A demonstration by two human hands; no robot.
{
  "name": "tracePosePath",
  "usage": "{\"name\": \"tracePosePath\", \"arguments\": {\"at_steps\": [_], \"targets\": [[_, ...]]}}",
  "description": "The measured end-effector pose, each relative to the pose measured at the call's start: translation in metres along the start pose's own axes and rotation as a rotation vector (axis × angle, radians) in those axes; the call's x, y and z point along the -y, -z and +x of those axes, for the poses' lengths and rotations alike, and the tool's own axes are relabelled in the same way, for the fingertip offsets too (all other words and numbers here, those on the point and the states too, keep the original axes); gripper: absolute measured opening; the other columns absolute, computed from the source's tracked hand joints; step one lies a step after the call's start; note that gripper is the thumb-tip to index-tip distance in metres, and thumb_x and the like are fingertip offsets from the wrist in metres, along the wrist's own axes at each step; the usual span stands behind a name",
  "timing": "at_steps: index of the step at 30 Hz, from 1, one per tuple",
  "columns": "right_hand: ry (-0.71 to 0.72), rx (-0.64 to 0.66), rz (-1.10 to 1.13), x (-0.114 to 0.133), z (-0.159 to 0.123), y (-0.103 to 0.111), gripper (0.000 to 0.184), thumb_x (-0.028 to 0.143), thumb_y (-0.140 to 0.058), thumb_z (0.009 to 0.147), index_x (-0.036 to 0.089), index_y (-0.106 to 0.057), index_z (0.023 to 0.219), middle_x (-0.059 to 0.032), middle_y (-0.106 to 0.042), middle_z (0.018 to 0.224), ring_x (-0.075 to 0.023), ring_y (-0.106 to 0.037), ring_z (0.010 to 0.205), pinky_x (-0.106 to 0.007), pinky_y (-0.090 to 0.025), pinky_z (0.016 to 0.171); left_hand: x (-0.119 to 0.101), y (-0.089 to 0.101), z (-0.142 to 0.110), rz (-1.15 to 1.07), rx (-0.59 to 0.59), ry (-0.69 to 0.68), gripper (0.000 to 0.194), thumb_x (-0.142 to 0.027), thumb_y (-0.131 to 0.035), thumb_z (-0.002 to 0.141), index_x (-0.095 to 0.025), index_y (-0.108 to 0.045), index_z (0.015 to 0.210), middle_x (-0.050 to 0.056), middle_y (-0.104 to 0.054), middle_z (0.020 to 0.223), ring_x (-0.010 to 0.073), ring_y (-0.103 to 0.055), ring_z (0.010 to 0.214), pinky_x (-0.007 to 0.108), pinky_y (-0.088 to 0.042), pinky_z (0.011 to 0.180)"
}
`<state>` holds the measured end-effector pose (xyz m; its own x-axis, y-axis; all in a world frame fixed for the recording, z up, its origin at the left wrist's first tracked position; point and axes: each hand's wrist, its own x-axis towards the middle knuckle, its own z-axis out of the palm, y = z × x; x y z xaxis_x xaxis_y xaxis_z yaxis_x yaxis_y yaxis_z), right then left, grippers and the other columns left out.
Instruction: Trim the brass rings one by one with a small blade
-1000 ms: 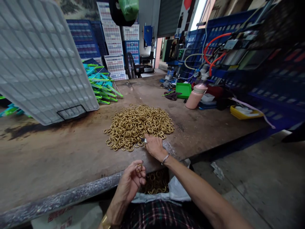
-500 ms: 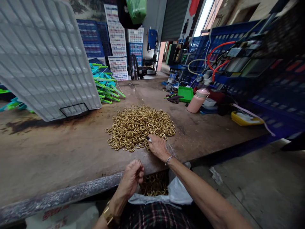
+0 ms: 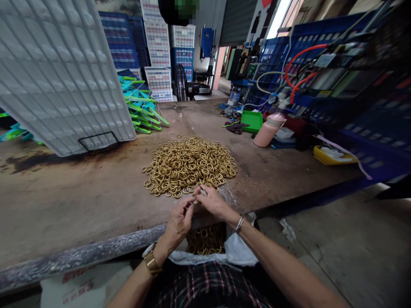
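A heap of brass-coloured rings (image 3: 191, 164) lies on the brown worktable (image 3: 105, 201) in front of me. My left hand (image 3: 179, 220), with a gold watch at the wrist, is closed in a pinch at the near edge of the heap. One ring (image 3: 195, 201) shows at its fingertips, partly hidden by the fingers. Meeting it from the right, my right hand (image 3: 214, 204) is closed with its fingertips close to that ring. A small pale and dark piece (image 3: 203, 191) sits at its fingers; its kind is unclear. Below the table edge, an open white sack (image 3: 239, 250) holds more rings (image 3: 207, 240).
A grey ribbed plastic crate (image 3: 70, 85) stands tipped on the left, with green and blue hangers (image 3: 144, 113) behind it. To the right are a pink bottle (image 3: 268, 130), a green tray (image 3: 252, 121) and a yellow dish (image 3: 334, 157). Stacked crates (image 3: 158, 79) stand at the back.
My right hand has drawn back slightly from the heap, and my left hand has risen to meet it. Their fingertips are now together at a ring. The view has tilted slightly down.
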<state>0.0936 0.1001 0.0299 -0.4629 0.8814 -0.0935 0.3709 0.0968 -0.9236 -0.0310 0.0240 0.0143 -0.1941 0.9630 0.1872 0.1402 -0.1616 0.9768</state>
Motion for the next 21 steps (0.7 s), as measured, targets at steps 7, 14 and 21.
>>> {"name": "tracePosePath", "arguments": {"at_steps": [7,14,21], "targets": [[0.028,0.003,0.033,0.004,-0.013,-0.01,0.016,0.027,-0.048,0.074,0.016,-0.051,0.063,0.0049,-0.044,0.058,-0.0086,-0.04,0.058,-0.019,-0.032,0.054,-0.01,0.0,-0.006,-0.086,0.018,0.18,0.012,-0.027,-0.056,0.075,-0.017,-0.062,0.07,0.0,-0.058,0.065,0.0119,-0.05,0.061,0.021,-0.039,0.06],[0.018,0.039,0.02,0.005,-0.017,-0.011,0.017,0.027,-0.048,0.074,0.016,-0.051,0.062,0.0046,-0.046,0.056,-0.0087,-0.041,0.057,-0.019,-0.032,0.054,-0.007,-0.002,-0.012,-0.346,0.105,0.524,0.03,-0.046,-0.059,0.07,-0.017,-0.051,0.075,-0.006,-0.05,0.056,0.0033,-0.029,0.037,0.017,-0.019,0.037],[0.078,-0.016,-0.186,-0.004,-0.02,-0.012,0.023,0.023,-0.038,0.082,0.017,-0.05,0.065,0.0018,-0.051,0.059,-0.0099,-0.044,0.055,-0.021,-0.032,0.054,-0.005,-0.001,-0.016,-0.479,0.107,0.504,0.029,-0.045,-0.058,0.073,-0.018,-0.049,0.074,-0.005,-0.052,0.063,0.0019,-0.029,0.038,0.016,-0.019,0.036]]}}
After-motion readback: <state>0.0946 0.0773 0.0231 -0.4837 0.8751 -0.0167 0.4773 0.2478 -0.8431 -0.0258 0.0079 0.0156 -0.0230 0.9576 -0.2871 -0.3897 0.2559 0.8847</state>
